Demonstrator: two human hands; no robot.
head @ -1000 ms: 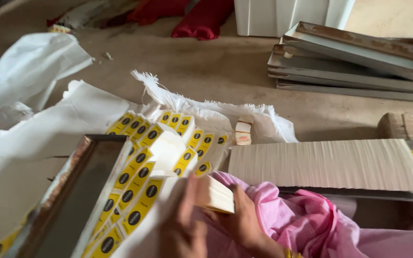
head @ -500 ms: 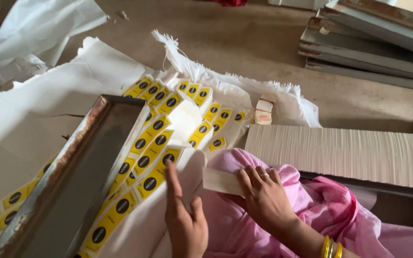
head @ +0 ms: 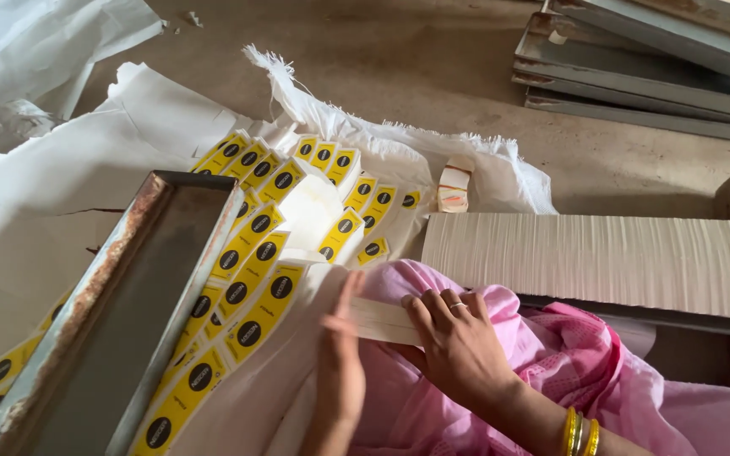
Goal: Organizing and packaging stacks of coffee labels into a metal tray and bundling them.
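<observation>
A: From the head camera, what were the hands doing?

B: The right hand (head: pixel 458 342) lay over the pink cloth (head: pixel 551 363) on the lap, fingers curled down onto a small stack of white paper slips (head: pixel 386 321), gripping its near end. A ring showed on one finger and gold bangles (head: pixel 580 432) on the wrist.

A: And the other one?

B: The left hand (head: pixel 340 363) stood edge-on, flat and open, fingers straight, pressed against the far end of the same stack. It was a little blurred, so I could not tell how firmly it pushed.

A: Where did that stack sit?

B: Between the two hands, resting on the cloth, just beside a long row of packed white slips (head: pixel 601 257) to the right.

A: What lay around them?

B: To the left, a rusty metal tray (head: pixel 120 312) ran diagonally, tilted on top of sheets of yellow labels with black circles (head: pixel 251 287). Those sheets spread over a white woven sack (head: pixel 69 177) on the floor. A small white bundle (head: pixel 454 187) sat near the sack's frayed edge, and more grey metal trays (head: pixel 635 80) were stacked at the top right, well apart from the hands.
</observation>
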